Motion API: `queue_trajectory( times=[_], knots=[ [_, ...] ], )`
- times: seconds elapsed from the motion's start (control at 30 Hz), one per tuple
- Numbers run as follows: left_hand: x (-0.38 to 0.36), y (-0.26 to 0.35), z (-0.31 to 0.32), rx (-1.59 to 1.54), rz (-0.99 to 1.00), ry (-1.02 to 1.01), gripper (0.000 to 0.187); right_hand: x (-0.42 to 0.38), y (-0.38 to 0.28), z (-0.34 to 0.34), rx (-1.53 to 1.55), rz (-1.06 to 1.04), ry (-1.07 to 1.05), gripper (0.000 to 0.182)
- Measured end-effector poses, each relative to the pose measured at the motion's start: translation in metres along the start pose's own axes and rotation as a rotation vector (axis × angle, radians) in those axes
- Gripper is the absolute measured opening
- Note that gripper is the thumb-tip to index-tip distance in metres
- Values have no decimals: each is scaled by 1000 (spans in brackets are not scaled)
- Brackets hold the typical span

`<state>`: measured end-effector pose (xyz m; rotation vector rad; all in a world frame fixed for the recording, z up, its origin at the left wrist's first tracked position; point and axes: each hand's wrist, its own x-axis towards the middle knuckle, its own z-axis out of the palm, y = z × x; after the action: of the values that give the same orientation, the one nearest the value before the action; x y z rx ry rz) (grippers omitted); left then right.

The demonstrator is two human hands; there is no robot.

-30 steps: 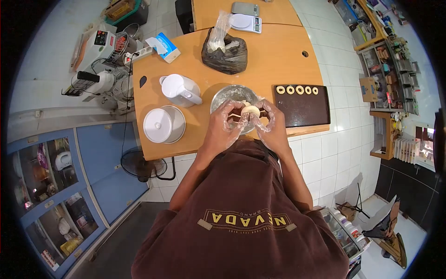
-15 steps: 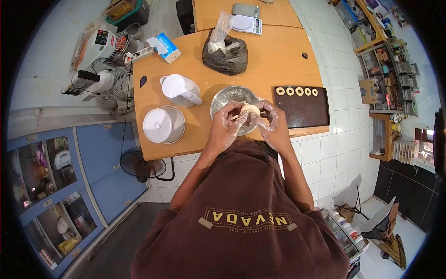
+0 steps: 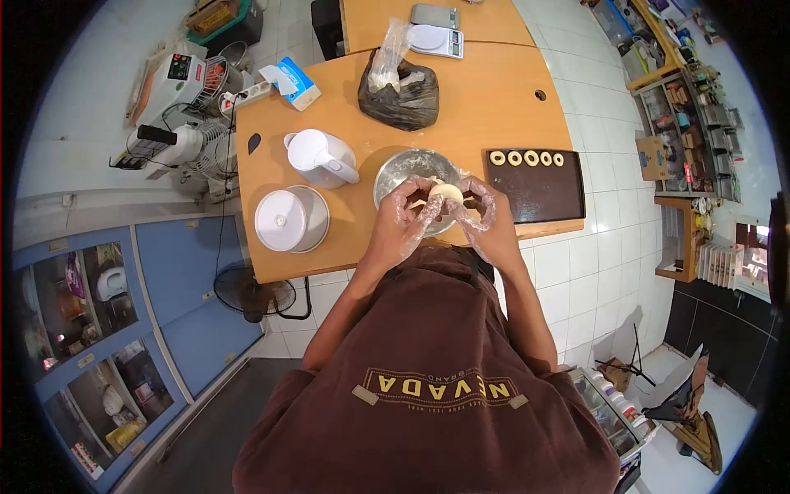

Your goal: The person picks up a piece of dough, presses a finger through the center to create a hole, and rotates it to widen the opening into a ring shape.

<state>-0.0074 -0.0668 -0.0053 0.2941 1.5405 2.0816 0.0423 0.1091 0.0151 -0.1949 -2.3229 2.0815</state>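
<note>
A small pale piece of dough (image 3: pixel 447 193) is held up between both hands, over the near side of a metal mixing bowl (image 3: pixel 397 171). My left hand (image 3: pixel 405 216) grips it from the left with thumb and fingers, and my right hand (image 3: pixel 487 212) from the right. Flour coats the fingers of both. The far fingers are partly hidden behind the dough. Inside, the bowl is dusted with flour, but much of it is covered by my hands. On the dark baking tray (image 3: pixel 539 198) to the right, several dough rings (image 3: pixel 532 156) lie in a row along the far edge.
Left of the bowl stand a white jug (image 3: pixel 317 156) and a white lidded tub (image 3: pixel 284 221). Beyond it sits a black plastic bag (image 3: pixel 403 105). Further back are a kitchen scale (image 3: pixel 436 39) and a tissue box (image 3: pixel 296 85). A fan (image 3: pixel 251 292) stands below the table's left side.
The dough stays between both hands with only slight finger movement. The whole view has shifted very slightly.
</note>
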Motion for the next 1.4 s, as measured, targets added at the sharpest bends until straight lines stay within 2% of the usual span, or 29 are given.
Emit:
queue_trajectory(
  times=[0.17,0.37,0.57,0.67,0.77,0.87,1.1,1.17,1.4],
  knots=[
    [0,1,-4,94,-5,-56,26,-2,10,2,45,-12,75,21],
    [2,0,-2,-93,7,4,27,-3,-5,9,50,-21,62,22],
    [2,10,0,-99,-50,60,26,0,-2,10,27,-21,91,22],
    [1,8,-6,60,18,59,24,0,-5,7,-85,-75,74,23],
    [3,13,-17,241,128,-31,25,2,-11,3,-197,-119,54,24],
    [3,26,-23,499,61,-106,29,4,-10,3,-235,-142,57,25],
    [2,11,-12,200,97,23,25,3,3,12,-14,-58,106,26],
    [0,11,-8,113,97,55,25,4,1,11,-31,-54,104,26],
    [0,8,-5,101,14,47,23,8,-9,-3,-254,-64,24,28]
  ],
)
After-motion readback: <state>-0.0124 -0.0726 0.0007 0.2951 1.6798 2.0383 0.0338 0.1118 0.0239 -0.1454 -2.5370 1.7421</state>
